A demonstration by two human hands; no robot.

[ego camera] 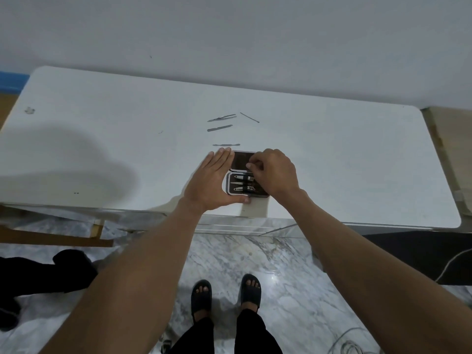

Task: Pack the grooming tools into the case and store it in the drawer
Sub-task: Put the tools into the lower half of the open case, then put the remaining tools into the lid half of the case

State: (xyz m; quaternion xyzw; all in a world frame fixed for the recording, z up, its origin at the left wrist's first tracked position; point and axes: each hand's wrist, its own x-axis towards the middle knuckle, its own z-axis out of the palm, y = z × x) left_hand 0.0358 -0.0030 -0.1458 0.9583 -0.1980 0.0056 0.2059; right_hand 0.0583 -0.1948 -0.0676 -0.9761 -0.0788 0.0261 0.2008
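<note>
Dark, rectangular case (241, 175) lying open on white tabletop (102, 139), framed by left hand (214, 182): fingers extended flat along its left edge, thumb stretched under its near edge. Right hand (274, 172) curled over case's right side, fingertips (251, 165) pinched narrowly above hinge line; whether anything is held between them cannot be told. Near half of case: slim metal tools seated in rows, visible just left of right-hand knuckles. Far half: plain dark lining. Beyond fingertips, loose on tabletop: flat spatula-ended tool (226, 144) nearest, then grey file (219, 128), tweezers (221, 117), and thin rod (249, 117) farthest right. Marble-veined floor (281, 264) below.
</note>
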